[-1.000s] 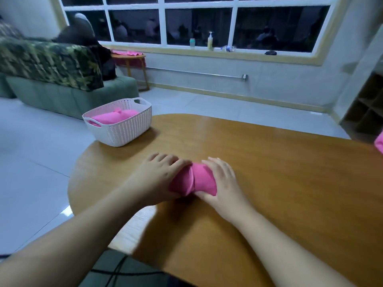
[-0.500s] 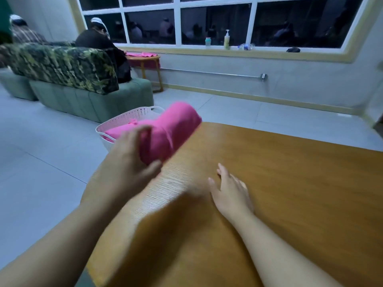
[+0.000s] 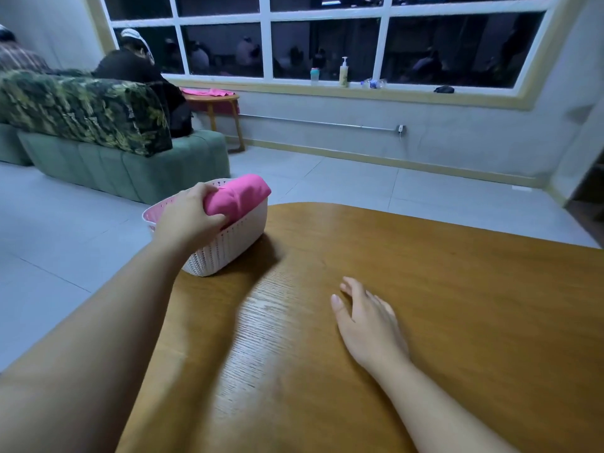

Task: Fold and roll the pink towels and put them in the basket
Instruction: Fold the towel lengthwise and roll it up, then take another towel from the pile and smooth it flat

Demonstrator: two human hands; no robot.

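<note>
Left hand (image 3: 191,214) gripping the roll (image 3: 240,197), lowering it into the basket (image 3: 228,246). Right hand (image 3: 366,318) lying flat, relaxed, on the desk (image 3: 457,322). Best: keep fingers pressing the loose edge down while seating it, so it isn't unrolling.

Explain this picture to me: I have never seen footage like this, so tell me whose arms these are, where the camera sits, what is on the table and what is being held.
There is no machine here. A person wears a wide-angle camera on the head, looking forward and down, so the two bare arms are the wearer's own. The left hand has its grip curled round a rolled pink towel, at the top of a white woven basket. The basket stands at the far left edge of a wooden table. The right hand lies flat and relaxed on the table, holding nothing. Behind are a green sofa, a seated person and a large window.
</note>
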